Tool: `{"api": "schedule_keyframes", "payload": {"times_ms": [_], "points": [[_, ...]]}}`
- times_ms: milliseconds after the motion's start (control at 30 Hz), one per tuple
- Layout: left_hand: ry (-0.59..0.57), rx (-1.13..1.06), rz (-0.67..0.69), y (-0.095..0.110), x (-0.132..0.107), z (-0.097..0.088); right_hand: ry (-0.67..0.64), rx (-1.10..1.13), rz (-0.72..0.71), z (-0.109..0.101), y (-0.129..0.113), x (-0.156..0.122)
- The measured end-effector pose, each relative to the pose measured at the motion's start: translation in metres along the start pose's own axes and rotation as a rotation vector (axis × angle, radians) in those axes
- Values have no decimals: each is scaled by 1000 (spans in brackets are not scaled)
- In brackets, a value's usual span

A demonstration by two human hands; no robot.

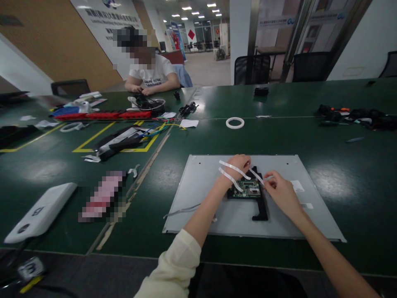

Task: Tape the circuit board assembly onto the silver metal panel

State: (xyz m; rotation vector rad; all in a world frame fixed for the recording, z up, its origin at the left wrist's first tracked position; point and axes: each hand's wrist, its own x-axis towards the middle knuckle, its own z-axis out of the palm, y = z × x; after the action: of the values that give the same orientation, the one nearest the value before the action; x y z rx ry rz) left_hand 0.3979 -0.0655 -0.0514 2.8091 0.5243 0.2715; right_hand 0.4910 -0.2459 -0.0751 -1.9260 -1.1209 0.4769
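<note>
A short strip of white tape (257, 176) stretches between my hands, above a grey flat metal panel (192, 186). My left hand (238, 164) pinches its upper end, and my right hand (279, 191) has its fingers closed at the lower end. Two more white tape strips (235, 168) lie across the back of my left hand and wrist, their ends sticking out. Under my hands, a green circuit board (248, 190) sits inside a black plastic bracket (262, 209) on the panel. My left hand partly covers the board and bracket. A grey cable (182, 210) lies at the panel's left.
Beyond the panel lies a white tape roll (230, 123). Leftward are a white device (43, 211), a pixelated pink object (104, 194) and a black part with coloured wires (120, 142). Black cables (366, 118) lie far right. Another person (155, 72) sits across the green table (211, 136).
</note>
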Motion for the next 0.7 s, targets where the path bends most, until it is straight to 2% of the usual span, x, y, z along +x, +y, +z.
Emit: {"api": "schedule_keyframes", "payload": {"times_ms": [433, 700], "points": [[41, -8, -81, -1, 0, 7, 7, -242, -13, 2, -2, -5], [48, 30, -107, 3, 2, 3, -3, -526, 14, 7, -11, -8]]}}
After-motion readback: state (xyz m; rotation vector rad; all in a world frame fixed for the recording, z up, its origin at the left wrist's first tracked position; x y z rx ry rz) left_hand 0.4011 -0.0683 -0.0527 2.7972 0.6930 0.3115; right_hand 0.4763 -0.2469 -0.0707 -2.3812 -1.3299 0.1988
